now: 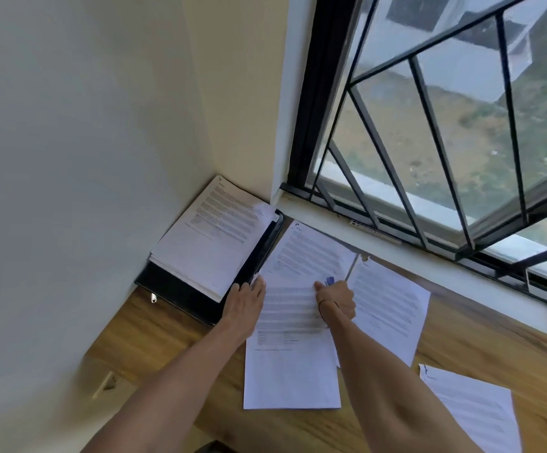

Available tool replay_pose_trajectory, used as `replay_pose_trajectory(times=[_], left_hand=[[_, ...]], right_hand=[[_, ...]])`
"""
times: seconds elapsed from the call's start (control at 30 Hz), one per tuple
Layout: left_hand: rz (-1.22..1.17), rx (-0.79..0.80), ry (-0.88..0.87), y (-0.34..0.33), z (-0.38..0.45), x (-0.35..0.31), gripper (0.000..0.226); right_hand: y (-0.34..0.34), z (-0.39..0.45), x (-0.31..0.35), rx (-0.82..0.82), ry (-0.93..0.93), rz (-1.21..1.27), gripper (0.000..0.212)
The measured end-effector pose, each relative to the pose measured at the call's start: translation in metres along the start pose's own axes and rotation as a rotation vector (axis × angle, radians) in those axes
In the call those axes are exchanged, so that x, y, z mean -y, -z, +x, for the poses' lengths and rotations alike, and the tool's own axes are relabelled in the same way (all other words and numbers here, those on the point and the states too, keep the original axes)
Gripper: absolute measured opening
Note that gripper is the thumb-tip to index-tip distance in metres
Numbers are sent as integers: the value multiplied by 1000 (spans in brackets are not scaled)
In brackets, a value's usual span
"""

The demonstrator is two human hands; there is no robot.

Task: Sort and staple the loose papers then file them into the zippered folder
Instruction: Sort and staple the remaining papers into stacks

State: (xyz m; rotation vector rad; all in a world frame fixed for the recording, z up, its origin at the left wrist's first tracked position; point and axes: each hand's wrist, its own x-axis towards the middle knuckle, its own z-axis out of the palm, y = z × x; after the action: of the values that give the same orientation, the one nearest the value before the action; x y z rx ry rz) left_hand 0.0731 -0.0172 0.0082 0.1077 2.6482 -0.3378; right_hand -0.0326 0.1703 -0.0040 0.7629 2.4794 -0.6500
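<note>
The white printed sheets (293, 325) being worked on lie near the middle of the wooden bench (154, 335), their top edge reaching toward the window-side edge, and they look like two or more pages laid one on another, slightly fanned. The left hand (246, 302) rests flat with straight fingers on their left margin, I judge to keep the pages from sliding while they are fastened. The right hand (335, 300) is curled round a small blue-tipped object (329, 281), probably the stapler, pressed down on the upper part of the sheets; its shape is too hidden to be sure.

The paper is plain white office stock with blocks of fine grey text and a lot of blank space at the bottom.

In the far left corner of the bench, against the cream wall (69, 158), sits the black zippered folder (180, 289) lying open with a thick stack of filed papers (210, 243) on it. Another loose sheet (393, 308) lies just right of the working pile, and one more (474, 410) lies nearer the front right edge, both apparently waiting their turn.
</note>
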Motion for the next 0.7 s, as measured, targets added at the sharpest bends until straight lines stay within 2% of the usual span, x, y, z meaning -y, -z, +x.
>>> replay_pose_trajectory(times=[0.1, 0.23, 0.33, 0.4, 0.53, 0.63, 0.7], left_hand=[[9, 26, 18, 3, -2, -2, 126], [14, 32, 18, 4, -4, 0, 129], [-40, -12, 19, 8, -12, 3, 131], [-131, -61, 11, 7, -24, 4, 117], [-316, -245, -22, -17, -51, -4, 66], [-380, -271, -57, -27, -57, -20, 52], [-404, -261, -89, -21, -56, -32, 58]], right_hand=[[2, -1, 7, 47, -11, 47, 44], [16, 5, -2, 97, 42, 110, 58], [25, -3, -24, 97, 110, 127, 59], [23, -8, -48, 99, 137, 110, 59], [10, -17, -96, 92, 136, 61, 63], [10, -26, -108, 98, 164, 40, 59], [14, -28, -110, 88, 198, 15, 50]])
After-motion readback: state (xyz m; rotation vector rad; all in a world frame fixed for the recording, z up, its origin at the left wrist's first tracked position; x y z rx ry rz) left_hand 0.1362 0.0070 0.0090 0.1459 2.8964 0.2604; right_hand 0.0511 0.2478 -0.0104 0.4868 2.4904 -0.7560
